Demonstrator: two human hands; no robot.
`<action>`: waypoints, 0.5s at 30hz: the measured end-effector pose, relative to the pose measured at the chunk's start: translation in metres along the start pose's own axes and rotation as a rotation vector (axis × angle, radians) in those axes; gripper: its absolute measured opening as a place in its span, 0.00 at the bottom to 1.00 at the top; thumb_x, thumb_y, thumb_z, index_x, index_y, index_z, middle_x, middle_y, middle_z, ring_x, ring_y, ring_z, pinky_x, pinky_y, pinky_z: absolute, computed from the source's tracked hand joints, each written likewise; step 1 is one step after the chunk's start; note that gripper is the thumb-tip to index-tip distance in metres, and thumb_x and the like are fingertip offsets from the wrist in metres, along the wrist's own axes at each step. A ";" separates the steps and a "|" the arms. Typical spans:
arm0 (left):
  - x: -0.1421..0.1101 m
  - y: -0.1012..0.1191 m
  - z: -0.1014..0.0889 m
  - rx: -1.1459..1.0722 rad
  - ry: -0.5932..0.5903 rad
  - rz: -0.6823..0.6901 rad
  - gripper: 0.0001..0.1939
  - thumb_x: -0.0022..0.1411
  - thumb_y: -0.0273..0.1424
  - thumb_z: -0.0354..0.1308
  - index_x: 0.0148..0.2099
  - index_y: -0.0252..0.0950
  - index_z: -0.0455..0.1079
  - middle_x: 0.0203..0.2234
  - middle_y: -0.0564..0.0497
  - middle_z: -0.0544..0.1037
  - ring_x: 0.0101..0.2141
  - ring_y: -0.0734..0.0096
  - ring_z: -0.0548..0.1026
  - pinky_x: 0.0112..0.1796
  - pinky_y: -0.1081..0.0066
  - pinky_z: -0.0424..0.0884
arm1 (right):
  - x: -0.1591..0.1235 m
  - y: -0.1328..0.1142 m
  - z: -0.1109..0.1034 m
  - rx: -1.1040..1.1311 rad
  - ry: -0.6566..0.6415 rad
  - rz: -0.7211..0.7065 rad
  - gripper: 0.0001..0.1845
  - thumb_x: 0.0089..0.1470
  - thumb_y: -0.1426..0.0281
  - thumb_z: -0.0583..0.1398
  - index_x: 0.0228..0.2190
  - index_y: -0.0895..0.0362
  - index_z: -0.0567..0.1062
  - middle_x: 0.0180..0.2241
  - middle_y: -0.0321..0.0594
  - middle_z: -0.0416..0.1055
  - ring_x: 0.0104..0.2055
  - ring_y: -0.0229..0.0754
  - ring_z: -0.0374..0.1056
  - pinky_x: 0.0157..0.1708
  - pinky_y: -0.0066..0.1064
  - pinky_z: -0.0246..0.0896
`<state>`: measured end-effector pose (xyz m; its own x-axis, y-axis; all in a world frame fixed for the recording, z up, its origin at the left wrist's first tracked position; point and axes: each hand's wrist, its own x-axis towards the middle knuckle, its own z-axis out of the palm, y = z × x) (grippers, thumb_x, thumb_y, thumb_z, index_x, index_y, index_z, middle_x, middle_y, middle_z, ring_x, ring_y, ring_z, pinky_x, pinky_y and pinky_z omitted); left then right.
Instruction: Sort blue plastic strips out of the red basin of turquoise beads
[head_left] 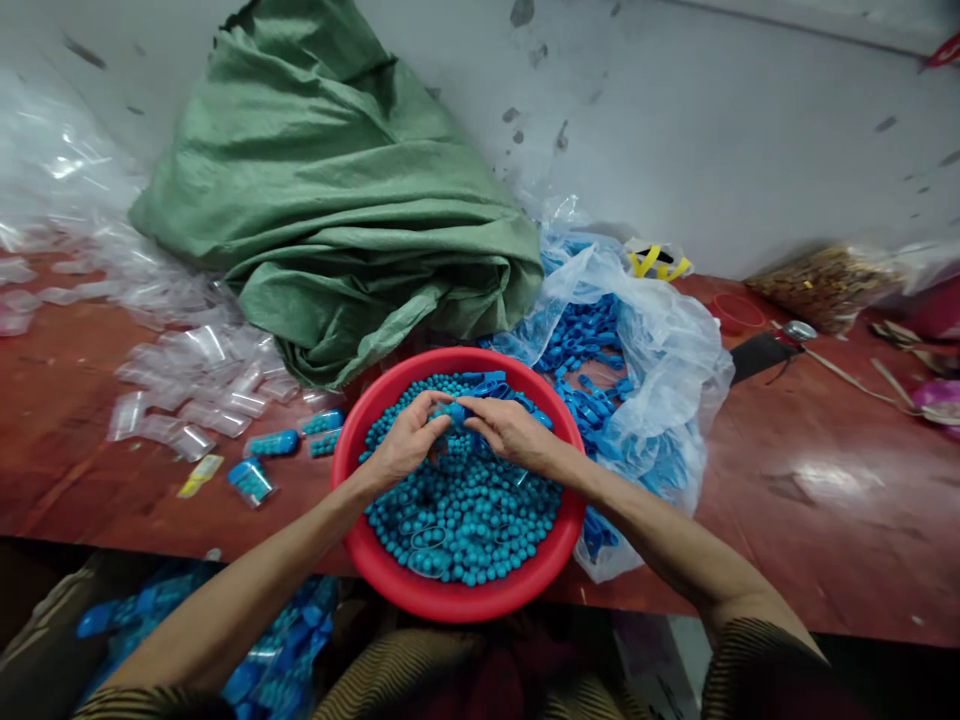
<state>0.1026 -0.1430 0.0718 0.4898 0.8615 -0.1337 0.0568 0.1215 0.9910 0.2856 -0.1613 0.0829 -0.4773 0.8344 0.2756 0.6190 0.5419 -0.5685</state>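
Over the red basin [349, 545], my left hand [409, 437] and my right hand [506, 430] meet at a small blue-capped tube [455, 413]. My left fingers are closed round one side of it, while the right thumb and fingers pinch the blue end. Much of the tube is hidden by the fingers. Turquoise beads [465, 530] fill the basin below, with a few blue caps [491, 382] near its far rim. Left of the basin lie capped tubes of beads [273, 443] on the table.
Empty clear tubes [217, 385] are heaped at the left on the red table [810, 550]. A green sack [360, 200] leans behind the basin. To the right, a clear plastic bag [667, 370] holds blue caps [585, 335], beside a dark blade [761, 352]. More filled tubes [289, 650] lie below the table edge.
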 end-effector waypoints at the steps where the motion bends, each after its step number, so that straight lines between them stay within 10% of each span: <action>1: -0.001 -0.001 0.000 0.003 -0.008 -0.004 0.18 0.57 0.38 0.54 0.47 0.36 0.58 0.27 0.57 0.65 0.18 0.81 0.66 0.15 0.78 0.62 | -0.003 0.000 0.001 -0.007 -0.024 -0.026 0.20 0.59 0.72 0.53 0.52 0.59 0.68 0.48 0.48 0.72 0.49 0.44 0.69 0.49 0.37 0.64; 15: 0.001 -0.007 0.006 0.049 -0.060 0.059 0.19 0.58 0.32 0.54 0.51 0.36 0.58 0.29 0.55 0.68 0.21 0.80 0.63 0.19 0.77 0.64 | -0.002 0.002 0.006 -0.110 -0.011 0.026 0.22 0.60 0.71 0.47 0.54 0.62 0.66 0.45 0.50 0.72 0.48 0.45 0.69 0.49 0.41 0.65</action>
<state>0.1079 -0.1457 0.0645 0.5449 0.8351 -0.0755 0.0680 0.0458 0.9966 0.2842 -0.1621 0.0762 -0.4664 0.8476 0.2530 0.6958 0.5281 -0.4868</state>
